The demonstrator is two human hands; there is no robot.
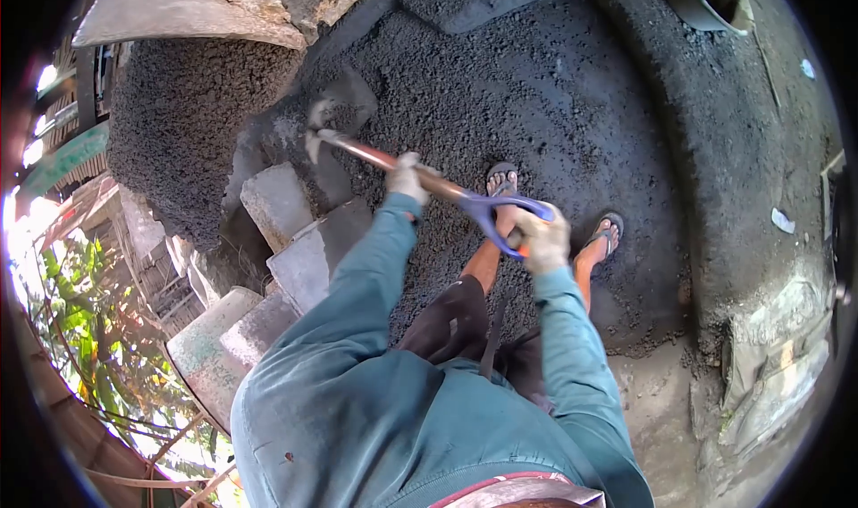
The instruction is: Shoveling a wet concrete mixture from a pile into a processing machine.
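Note:
A shovel (pixel 439 185) slants across the space before me, its blade end to the upper left. My left hand (pixel 407 178), in a pale work glove, is wrapped around the shaft. My right hand (pixel 546 238), gloved too, grips the blue D-shaped handle (pixel 493 216) at the near end. Motion blurs the blade (pixel 345 102), so its exact outline and any load on it cannot be told. Below and around the shovel spreads dark, crumbly, gravelly material (pixel 429 99), which looks like wet mortar or concrete mix.
Concrete blocks (pixel 276 203) stand left of my arms, beside a higher dark rough mound (pixel 188 126). My feet, in flip-flops (pixel 606 230), rest on the grey floor. A raised curb (pixel 677 126) curves along the right. A bucket (pixel 710 5) sits at upper right, a worn sack (pixel 777 367) at lower right.

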